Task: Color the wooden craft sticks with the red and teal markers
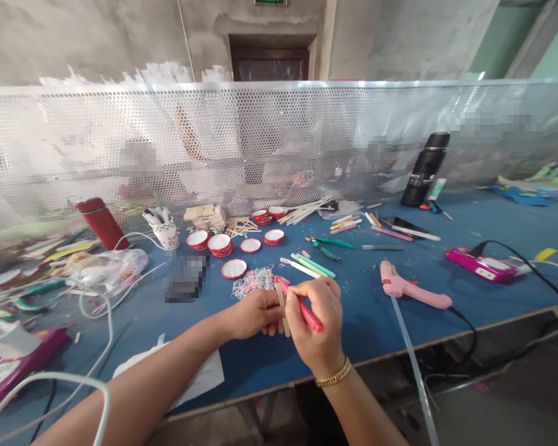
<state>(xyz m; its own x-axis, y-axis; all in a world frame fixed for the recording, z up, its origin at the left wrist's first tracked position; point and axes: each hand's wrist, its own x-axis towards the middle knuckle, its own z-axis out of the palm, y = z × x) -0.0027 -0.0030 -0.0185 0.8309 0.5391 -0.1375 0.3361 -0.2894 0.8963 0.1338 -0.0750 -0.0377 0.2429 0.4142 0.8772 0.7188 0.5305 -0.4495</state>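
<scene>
Wooden stick [281,296] pinched in left fingers [268,301], ends protruding; red marker [310,316] gripped in right fingers [312,288].

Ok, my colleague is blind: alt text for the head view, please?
A person's left hand holds a wooden stick, the right hand a red pen close to it. On the blue table lie colourful bands, red-rimmed discs, pens and a pink glue gun.

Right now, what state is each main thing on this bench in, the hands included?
Left hand: closed on wooden craft stick
Right hand: closed on red marker
Teal-handled pliers: lying, handles spread
Pink glue gun: lying, glue stick protruding
Black vacuum flask: standing, lidded
Red flask: standing, lidded
Patterned white cup: upright, filled
Purple power strip, far right: black plug inserted
</scene>
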